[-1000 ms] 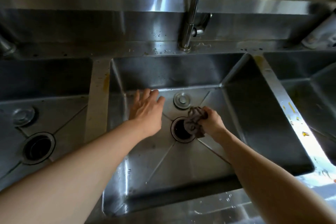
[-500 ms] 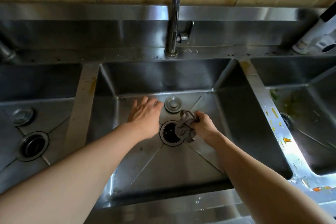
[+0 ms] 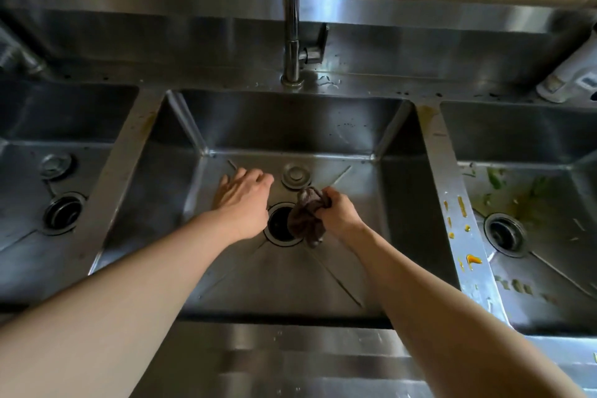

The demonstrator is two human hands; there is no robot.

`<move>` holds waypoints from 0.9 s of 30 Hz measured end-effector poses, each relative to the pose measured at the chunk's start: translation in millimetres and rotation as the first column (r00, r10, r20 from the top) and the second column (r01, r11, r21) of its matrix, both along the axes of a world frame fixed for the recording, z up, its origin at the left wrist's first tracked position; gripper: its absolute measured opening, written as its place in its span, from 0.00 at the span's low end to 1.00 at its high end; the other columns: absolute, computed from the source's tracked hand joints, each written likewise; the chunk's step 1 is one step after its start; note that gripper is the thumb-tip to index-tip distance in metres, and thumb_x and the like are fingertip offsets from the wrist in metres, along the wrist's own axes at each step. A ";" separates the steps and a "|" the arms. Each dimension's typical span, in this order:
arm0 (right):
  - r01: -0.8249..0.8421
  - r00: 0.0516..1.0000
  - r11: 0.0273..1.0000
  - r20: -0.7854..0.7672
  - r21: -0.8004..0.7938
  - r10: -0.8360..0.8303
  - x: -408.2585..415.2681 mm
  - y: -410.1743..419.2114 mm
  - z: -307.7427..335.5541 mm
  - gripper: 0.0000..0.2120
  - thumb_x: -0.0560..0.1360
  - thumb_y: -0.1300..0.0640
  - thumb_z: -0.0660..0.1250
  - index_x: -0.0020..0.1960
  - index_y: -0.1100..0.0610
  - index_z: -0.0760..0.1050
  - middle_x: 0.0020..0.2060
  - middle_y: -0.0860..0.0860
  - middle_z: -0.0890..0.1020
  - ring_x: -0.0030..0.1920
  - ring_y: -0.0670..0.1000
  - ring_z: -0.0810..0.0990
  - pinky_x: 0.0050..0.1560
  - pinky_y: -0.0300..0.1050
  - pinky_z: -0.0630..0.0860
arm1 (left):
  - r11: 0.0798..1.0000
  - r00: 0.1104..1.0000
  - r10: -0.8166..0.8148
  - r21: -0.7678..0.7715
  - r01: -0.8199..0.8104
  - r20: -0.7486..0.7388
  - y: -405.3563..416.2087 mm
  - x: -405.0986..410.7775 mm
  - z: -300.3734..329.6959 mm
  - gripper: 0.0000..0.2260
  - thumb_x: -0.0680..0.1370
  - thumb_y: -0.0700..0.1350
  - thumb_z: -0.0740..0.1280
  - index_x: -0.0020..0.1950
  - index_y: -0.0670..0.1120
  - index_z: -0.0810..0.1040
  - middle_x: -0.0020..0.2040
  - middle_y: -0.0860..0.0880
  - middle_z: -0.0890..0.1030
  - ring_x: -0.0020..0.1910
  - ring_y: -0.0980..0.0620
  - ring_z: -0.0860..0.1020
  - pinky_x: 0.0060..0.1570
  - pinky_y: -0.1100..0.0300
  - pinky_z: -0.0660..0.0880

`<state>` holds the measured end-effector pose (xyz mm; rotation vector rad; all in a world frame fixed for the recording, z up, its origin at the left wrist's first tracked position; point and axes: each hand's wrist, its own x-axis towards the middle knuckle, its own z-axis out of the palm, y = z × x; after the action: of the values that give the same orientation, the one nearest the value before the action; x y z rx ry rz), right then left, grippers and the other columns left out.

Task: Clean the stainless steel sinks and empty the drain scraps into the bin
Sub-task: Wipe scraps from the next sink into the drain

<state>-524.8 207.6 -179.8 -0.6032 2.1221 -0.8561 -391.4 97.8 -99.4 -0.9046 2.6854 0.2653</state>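
Three stainless steel basins lie side by side. Both my hands reach into the middle sink (image 3: 403, 203). My right hand (image 3: 339, 215) grips a dark brown cloth (image 3: 305, 220) that hangs over the right rim of the open drain hole (image 3: 279, 224). My left hand (image 3: 242, 200) rests palm down on the sink floor just left of the drain, fingers spread, holding nothing. A round metal plug (image 3: 295, 174) lies behind the drain. The right sink (image 3: 549, 268) holds green and yellow food scraps around its drain (image 3: 505, 234).
A tall tap (image 3: 292, 26) rises behind the middle sink. The left sink (image 3: 26, 236) has an open drain (image 3: 63, 213) and a loose plug (image 3: 55, 165). Orange scraps dot the divider (image 3: 458, 220). A white bottle (image 3: 571, 74) leans at the back right.
The camera view has shifted so that more of the right sink shows. My right hand still holds the cloth by the drain, and my left hand stays flat on the sink floor.
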 end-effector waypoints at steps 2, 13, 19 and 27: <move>0.001 1.000 1.000 0.009 -0.005 -0.001 -2.8 3.7 5.0 0.09 0.73 0.67 0.62 0.52 0.58 0.74 0.44 0.54 0.79 0.46 0.53 0.77 0.44 0.44 0.73 | 1.000 1.000 0.013 0.012 -0.013 -0.003 5.2 -1.7 2.9 0.27 0.77 0.45 0.66 0.74 0.49 0.61 0.72 0.50 0.65 0.70 0.48 0.63 0.68 0.51 0.60; 0.200 0.979 0.961 0.074 -0.193 -0.189 -22.0 36.6 83.6 0.09 0.73 0.66 0.66 0.48 0.54 0.76 0.44 0.55 0.82 0.50 0.57 0.81 0.55 0.53 0.78 | 0.997 0.992 -0.079 0.015 0.081 -0.095 16.5 -33.8 53.2 0.26 0.77 0.43 0.66 0.73 0.49 0.62 0.71 0.48 0.67 0.69 0.47 0.65 0.68 0.50 0.61; 0.303 0.945 0.908 -0.034 -0.289 -0.326 -46.4 75.6 128.8 0.04 0.74 0.66 0.66 0.47 0.59 0.75 0.39 0.53 0.79 0.45 0.56 0.78 0.50 0.55 0.78 | 0.980 0.966 -0.194 0.005 0.197 -0.171 37.4 -69.3 80.9 0.24 0.77 0.45 0.64 0.71 0.49 0.63 0.70 0.47 0.68 0.68 0.45 0.66 0.65 0.50 0.63; 0.449 0.856 0.834 -0.115 -0.320 -0.504 -104.2 153.6 167.4 0.10 0.74 0.66 0.67 0.39 0.53 0.72 0.34 0.49 0.77 0.41 0.53 0.77 0.45 0.50 0.77 | 0.946 0.930 -0.313 0.027 0.324 -0.194 102.0 -133.0 103.1 0.25 0.77 0.47 0.65 0.73 0.49 0.61 0.70 0.47 0.68 0.69 0.45 0.66 0.67 0.49 0.64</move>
<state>-629.0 361.2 -12.5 -0.2958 2.3957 -1.4523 -524.5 199.8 3.7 -0.4318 2.9247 0.3700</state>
